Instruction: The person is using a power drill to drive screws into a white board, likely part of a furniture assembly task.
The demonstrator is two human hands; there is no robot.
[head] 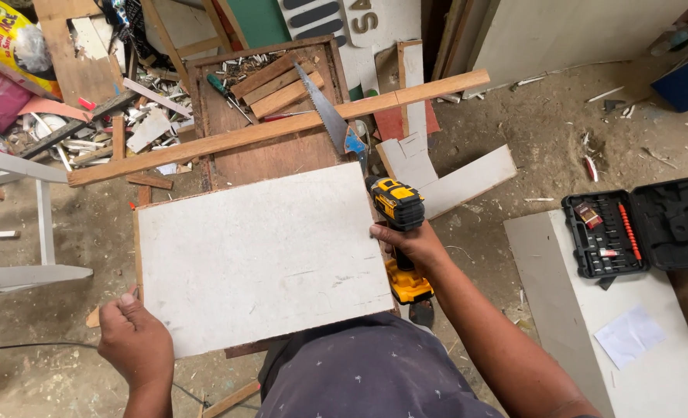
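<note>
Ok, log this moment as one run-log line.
left hand: steadies white board corner | right hand: grips yellow drill at board's right edge | handsaw: behind, untouched

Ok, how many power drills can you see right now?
1. The yellow-and-black cordless drill is in the right hand, at the right edge of the white board. The left hand steadies the board's lower left corner. The open black tool case shows only bits; clutter may hide others.

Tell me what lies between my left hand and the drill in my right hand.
The white board spans the whole stretch between left hand and yellow drill, seen in the head view.
</note>
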